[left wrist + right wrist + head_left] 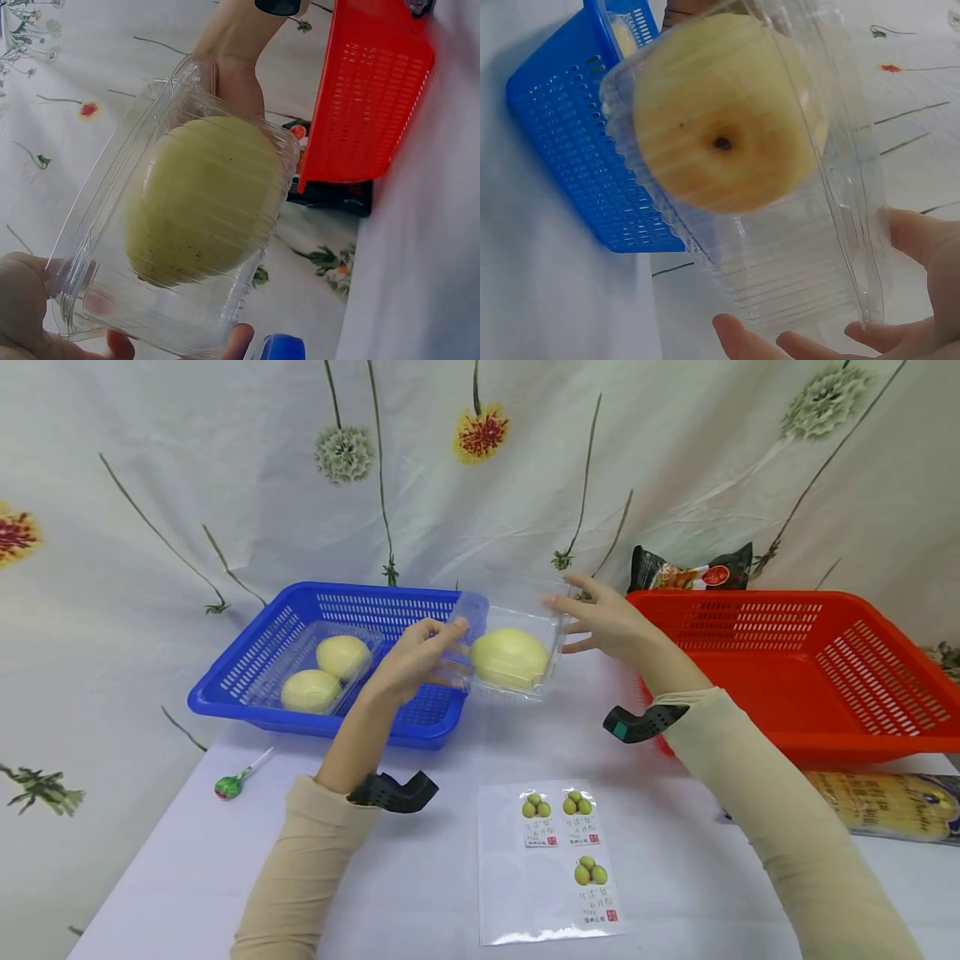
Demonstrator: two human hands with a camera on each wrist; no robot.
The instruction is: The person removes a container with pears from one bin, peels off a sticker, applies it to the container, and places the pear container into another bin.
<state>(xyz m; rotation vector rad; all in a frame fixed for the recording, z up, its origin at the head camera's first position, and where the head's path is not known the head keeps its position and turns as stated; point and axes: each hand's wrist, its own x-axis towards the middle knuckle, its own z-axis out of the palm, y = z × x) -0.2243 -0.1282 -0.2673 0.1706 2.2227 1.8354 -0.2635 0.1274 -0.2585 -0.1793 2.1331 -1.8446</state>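
A clear plastic clamshell box (517,610) with one yellow pear (510,657) inside is held in the air between the two baskets. My left hand (442,647) grips its left end, thumb (22,289) on one face and fingertips under the other. My right hand (572,622) holds the right end between thumb (922,240) and fingertips (739,337). The pear (202,195) fills most of the box; its stem end (721,142) faces the right wrist camera. A second clear box (300,652) with two pears lies in the blue basket (360,606).
An empty red basket (787,618) stands at the right, a dark snack bag (690,575) behind it and a flat printed packet (885,806) in front. A sticker sheet (551,860) with pear labels lies near me. A lollipop (232,785) lies at the left.
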